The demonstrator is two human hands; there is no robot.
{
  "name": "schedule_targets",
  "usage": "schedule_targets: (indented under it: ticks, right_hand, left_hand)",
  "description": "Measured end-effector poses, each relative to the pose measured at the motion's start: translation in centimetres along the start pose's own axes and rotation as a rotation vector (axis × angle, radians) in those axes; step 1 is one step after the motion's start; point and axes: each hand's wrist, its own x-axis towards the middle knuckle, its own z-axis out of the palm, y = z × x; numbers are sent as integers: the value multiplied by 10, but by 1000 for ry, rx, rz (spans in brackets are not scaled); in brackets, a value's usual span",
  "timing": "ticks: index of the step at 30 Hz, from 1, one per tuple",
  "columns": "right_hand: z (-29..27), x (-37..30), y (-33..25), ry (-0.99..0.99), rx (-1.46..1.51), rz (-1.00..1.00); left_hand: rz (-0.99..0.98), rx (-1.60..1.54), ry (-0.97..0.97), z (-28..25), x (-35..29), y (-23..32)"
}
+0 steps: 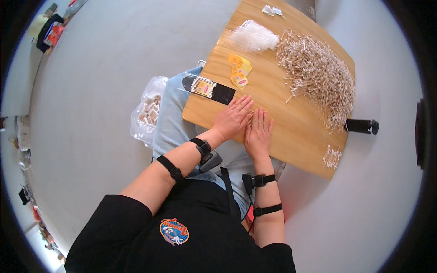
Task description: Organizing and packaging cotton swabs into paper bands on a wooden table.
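Note:
My left hand lies flat near the table's front edge, fingers stretched out and angled to the right. Beside it my right hand also rests with straight fingers. Between the two hands shows a small row of cotton swabs, partly covered by them. Just beyond my left fingertips is a flat black board. On its left part sits a clear bag holding a row of swabs and a yellow card. Several loose yellow cards lie behind the board.
A large heap of cotton swabs covers the table's right side. Clear plastic bags and small white packets lie farther back. A black cylinder and a few swabs are at the right edge. A filled clear sack stands left.

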Motion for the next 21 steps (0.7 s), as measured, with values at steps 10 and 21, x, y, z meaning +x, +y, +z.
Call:
schedule_targets:
  ticks: [10, 21]
  right_hand:
    - [9, 25, -38, -26, 2, 52]
    - [19, 69, -69, -17, 24, 12]
  left_hand:
    - [-401, -301, 585, -103, -17, -81]
    - [-446, -354, 544, -116, -17, -114]
